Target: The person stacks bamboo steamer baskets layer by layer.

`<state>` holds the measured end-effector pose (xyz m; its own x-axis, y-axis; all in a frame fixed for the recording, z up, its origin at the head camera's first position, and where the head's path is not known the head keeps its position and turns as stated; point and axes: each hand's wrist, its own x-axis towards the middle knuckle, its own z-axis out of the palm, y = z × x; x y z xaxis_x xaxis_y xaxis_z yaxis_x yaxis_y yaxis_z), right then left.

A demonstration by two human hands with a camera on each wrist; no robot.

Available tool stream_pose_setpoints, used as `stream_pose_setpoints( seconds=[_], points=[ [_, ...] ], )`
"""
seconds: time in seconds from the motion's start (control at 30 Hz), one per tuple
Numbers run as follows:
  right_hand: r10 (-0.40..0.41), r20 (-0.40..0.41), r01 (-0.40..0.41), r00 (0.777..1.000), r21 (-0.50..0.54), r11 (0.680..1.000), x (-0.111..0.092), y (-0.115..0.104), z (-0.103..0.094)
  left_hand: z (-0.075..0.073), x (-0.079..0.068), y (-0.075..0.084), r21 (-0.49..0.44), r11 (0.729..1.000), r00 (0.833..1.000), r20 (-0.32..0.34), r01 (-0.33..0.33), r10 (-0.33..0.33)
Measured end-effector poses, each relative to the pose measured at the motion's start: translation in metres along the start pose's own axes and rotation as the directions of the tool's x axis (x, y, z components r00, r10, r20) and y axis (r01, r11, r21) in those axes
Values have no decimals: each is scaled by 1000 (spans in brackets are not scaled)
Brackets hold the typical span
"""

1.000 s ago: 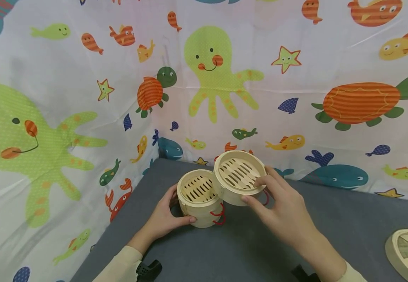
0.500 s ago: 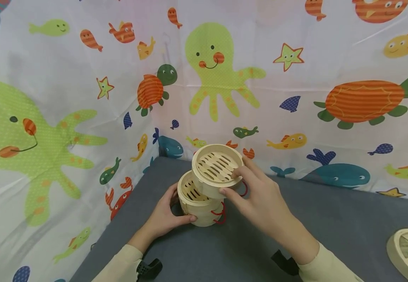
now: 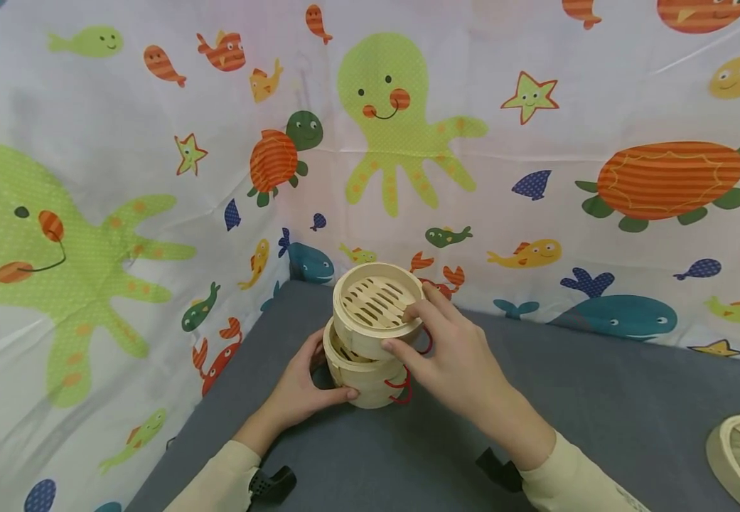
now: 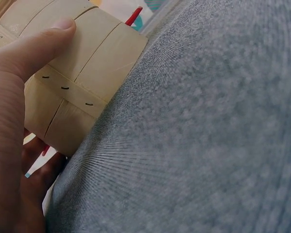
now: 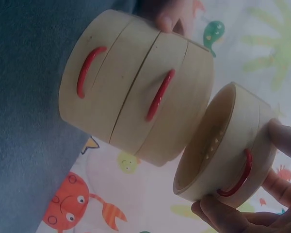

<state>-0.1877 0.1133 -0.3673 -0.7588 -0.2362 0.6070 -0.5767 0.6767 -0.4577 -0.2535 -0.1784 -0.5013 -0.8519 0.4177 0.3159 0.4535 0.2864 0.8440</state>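
Note:
A stack of two small bamboo steamer baskets (image 3: 372, 391) stands on the grey surface, with red loop handles on its right side. My left hand (image 3: 299, 387) grips the stack from the left, thumb across the front wall; the left wrist view shows the stapled side under that thumb (image 4: 39, 46). With my right hand (image 3: 456, 359) I hold a third bamboo steamer basket (image 3: 358, 338) by its right side, slatted floor facing up. It is tilted over the stack and covers most of the top. In the right wrist view its hollow underside (image 5: 203, 141) faces the stack's upper rim.
A round bamboo steamer lid (image 3: 717, 448) lies on the grey surface (image 3: 600, 398) at the far right, cut off by the frame. A white curtain (image 3: 472, 71) printed with sea animals hangs behind and along the left.
My right hand has brought the third basket leftward, from beside the stack to over its top. My left hand keeps its grip on the stack, which has stayed in place.

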Motion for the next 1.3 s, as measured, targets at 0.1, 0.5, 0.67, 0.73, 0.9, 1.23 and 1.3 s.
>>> stream_pose_setpoints(
  seconds=[0.1, 0.5, 0.67, 0.73, 0.9, 1.23, 1.3],
  points=[
    [9, 10, -9, 1000, 8, 1000, 1, -2, 4, -1, -1, 0, -4, 1000, 1000, -2, 3, -3],
    [13, 44, -14, 999, 11, 1000, 1, -5, 15, -2, -2, 0, 14, 1000, 1000, -4, 16, -16],
    [19, 62, -19, 998, 4, 1000, 2, -7, 17, -3, -1, 1, 23, 1000, 1000, -10, 19, -19],
    [19, 61, -19, 998, 0, 1000, 2, -7, 18, -3, 0, 1, 23, 1000, 1000, -12, 6, -6],
    [21, 59, -21, 998, -3, 1000, 1, -7, 20, -1, 2, 0, 26, 1000, 1000, -14, -18, 18],
    [7, 65, -6, 998, -17, 1000, 0, -6, 22, 1, 1, -1, 25, 999, 1000, -9, -21, 21],
    [2, 68, -1, 998, -23, 1000, 0, -6, 23, 1, 0, -1, 27, 999, 1000, -10, -20, 20]
  ],
)
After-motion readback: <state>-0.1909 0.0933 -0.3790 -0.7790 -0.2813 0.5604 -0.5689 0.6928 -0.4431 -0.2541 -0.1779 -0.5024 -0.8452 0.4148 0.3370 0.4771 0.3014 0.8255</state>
